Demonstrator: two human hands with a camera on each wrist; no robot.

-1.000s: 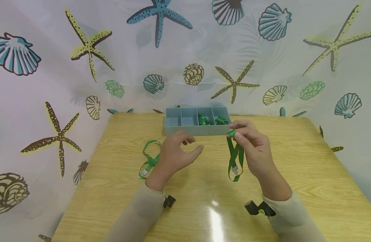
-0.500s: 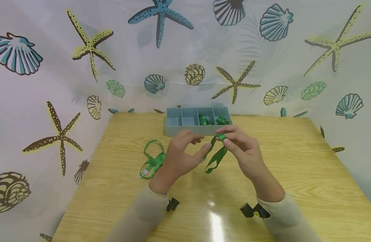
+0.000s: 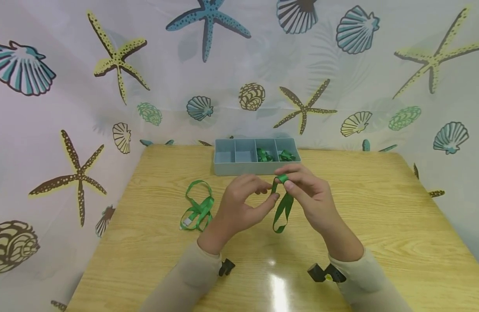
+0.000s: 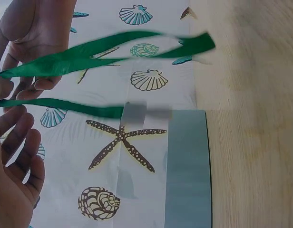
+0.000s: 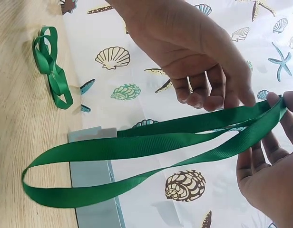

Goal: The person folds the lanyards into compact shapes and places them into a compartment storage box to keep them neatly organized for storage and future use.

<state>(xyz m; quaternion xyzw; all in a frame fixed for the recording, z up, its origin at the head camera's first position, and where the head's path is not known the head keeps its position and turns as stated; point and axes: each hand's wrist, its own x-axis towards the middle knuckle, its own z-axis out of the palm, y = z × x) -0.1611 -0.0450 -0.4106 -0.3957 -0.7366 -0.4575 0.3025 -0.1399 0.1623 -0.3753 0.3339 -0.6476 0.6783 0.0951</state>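
Note:
A green lanyard (image 3: 283,212) with a pale clip (image 4: 134,114) hangs in loops over the table. My right hand (image 3: 307,197) pinches its top fold between thumb and fingers. From the left, my left hand (image 3: 243,206) has its thumb and index finger around one strand, just below that fold; how firmly they pinch is hard to tell. In the head view the left fingers hide the clip. Another green lanyard (image 3: 202,208) lies looped on the table, left of my left hand, its pale clip near the front.
Behind the hands, a blue-grey divided box (image 3: 243,169) stands at the table's back edge. Its two right compartments hold green lanyards (image 3: 264,155). The wooden table (image 3: 145,251) meets a shell-patterned cloth (image 3: 223,78) at the back.
My right hand has moved left with the lanyard, towards my left hand. My left hand has shifted slightly right, and its thumb and index finger have come to the strand.

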